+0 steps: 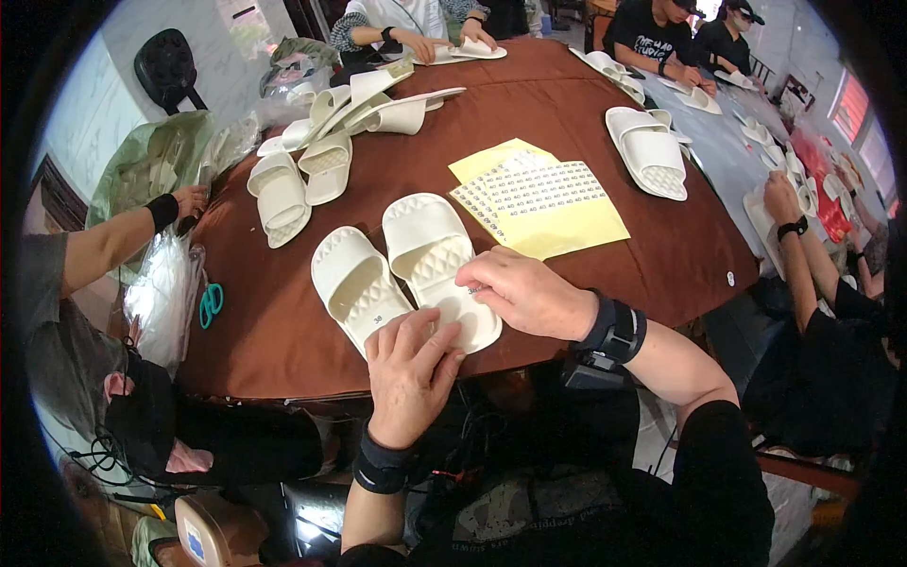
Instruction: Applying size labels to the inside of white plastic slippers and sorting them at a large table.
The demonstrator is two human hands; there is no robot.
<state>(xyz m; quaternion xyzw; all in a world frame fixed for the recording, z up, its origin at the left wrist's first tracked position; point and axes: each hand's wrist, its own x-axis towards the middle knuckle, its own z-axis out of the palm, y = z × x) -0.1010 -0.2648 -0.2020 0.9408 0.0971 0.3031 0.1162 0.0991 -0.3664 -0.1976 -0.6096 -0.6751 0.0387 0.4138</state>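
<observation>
A pair of cream slide slippers lies before me, toes pointing away. My left hand rests over the heels with fingers spread, its fingertips touching the left slipper and the near part of the right slipper. A small printed sticker shows on the left insole. My right hand is closed, its curled fingertips at the right insole beside a small dark mark; whatever is under them is hidden. Beyond it, printed sticker sheets on yellow backing lie fanned out.
More cream slippers are heaped at the far left; another pair sits right. Teal-handled scissors lie by plastic bags at the left edge of the brown-covered table. Other people work around it and at a grey table.
</observation>
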